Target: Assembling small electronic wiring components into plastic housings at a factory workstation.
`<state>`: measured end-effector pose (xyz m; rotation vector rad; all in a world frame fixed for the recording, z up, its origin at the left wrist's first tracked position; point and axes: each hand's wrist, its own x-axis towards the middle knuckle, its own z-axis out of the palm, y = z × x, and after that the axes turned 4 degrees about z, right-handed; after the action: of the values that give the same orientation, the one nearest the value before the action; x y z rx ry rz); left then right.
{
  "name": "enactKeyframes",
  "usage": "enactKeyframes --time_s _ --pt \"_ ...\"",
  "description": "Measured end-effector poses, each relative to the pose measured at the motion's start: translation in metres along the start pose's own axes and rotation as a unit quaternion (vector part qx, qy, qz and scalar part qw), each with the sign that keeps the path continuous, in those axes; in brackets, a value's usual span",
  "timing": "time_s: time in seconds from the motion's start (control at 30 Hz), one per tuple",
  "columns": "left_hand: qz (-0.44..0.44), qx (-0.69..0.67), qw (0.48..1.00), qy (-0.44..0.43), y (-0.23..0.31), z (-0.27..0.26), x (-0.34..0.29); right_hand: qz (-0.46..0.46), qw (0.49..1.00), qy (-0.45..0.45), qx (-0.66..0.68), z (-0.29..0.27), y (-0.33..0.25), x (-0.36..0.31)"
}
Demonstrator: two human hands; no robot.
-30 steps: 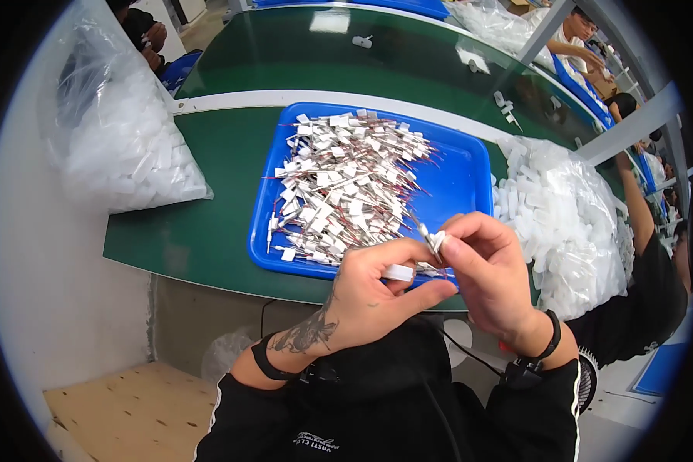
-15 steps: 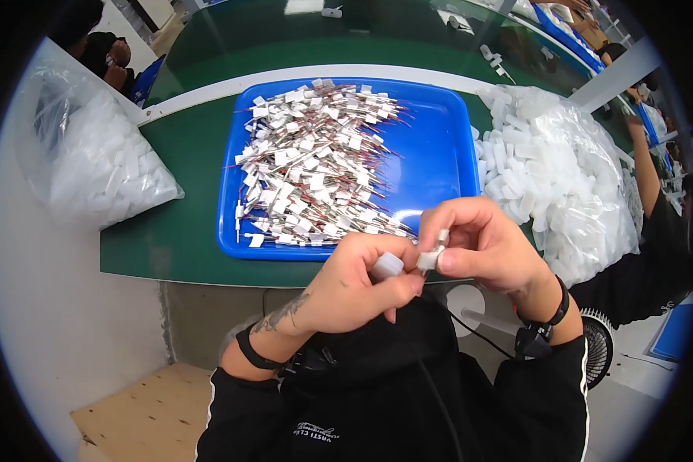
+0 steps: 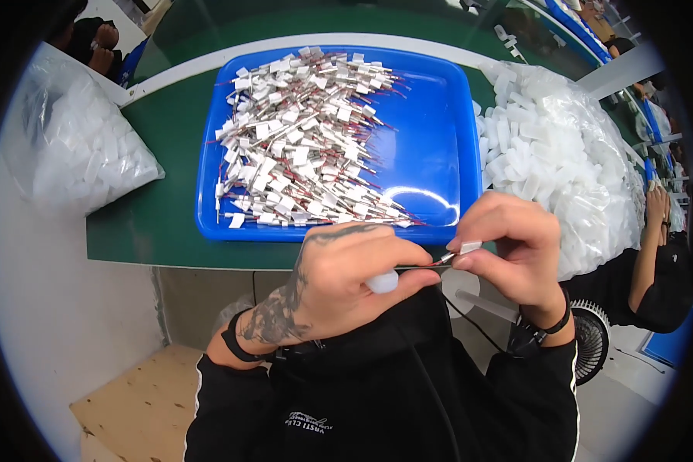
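Observation:
Close to my body, just off the near edge of the blue tray [image 3: 423, 154], both hands are closed on small parts. My right hand [image 3: 512, 246] pinches a slim wired part with a white tag [image 3: 470, 247] between thumb and fingertips. The fingertips of my left hand [image 3: 354, 266] pinch the thin wires at that part's other end. A translucent white plastic cap [image 3: 382, 282] also sits in the left hand, held against the palm by the curled fingers. Many similar tagged, wired parts [image 3: 292, 146] with red leads lie heaped in the tray's left and middle.
An open clear bag of white plastic caps [image 3: 539, 146] stands right of the tray; another full bag [image 3: 92, 146] is at the left. The green table [image 3: 162, 231] has a raised white rail behind the tray. A fan [image 3: 589, 339] and a co-worker's arm [image 3: 647, 246] are at the right.
My hands have drawn slightly apart, the left turning its back upward. The tagged part now lies sideways between them, its wires showing. The view has shifted, so the tray appears higher.

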<state>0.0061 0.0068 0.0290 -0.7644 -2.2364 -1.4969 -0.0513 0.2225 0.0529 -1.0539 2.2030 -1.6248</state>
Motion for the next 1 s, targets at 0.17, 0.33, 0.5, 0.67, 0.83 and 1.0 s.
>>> enactKeyframes --time_s 0.17,0.33,0.5,0.67,0.83,1.0 --pt "0.024 0.044 0.998 -0.031 -0.001 0.001 -0.001 -0.063 0.99 0.023 -0.126 0.004 -0.014 -0.007" --pt "0.142 0.167 0.976 -0.019 -0.01 -0.003 -0.012 -0.03 0.981 0.076 -0.179 0.006 -0.02 -0.019" --pt "0.171 0.211 0.961 -0.048 -0.001 -0.009 -0.004 -0.022 0.989 0.089 -0.116 0.009 -0.014 -0.023" --pt "0.219 0.25 0.942 -0.054 -0.007 -0.005 -0.005 0.028 0.996 0.076 -0.047 0.012 -0.009 -0.027" --pt "0.19 0.192 0.962 -0.043 -0.005 -0.001 -0.006 0.012 0.991 0.118 -0.061 0.016 -0.013 -0.029" --pt "0.147 0.18 0.973 -0.018 -0.01 -0.009 -0.008 0.02 0.987 0.144 -0.073 0.012 -0.014 -0.039"
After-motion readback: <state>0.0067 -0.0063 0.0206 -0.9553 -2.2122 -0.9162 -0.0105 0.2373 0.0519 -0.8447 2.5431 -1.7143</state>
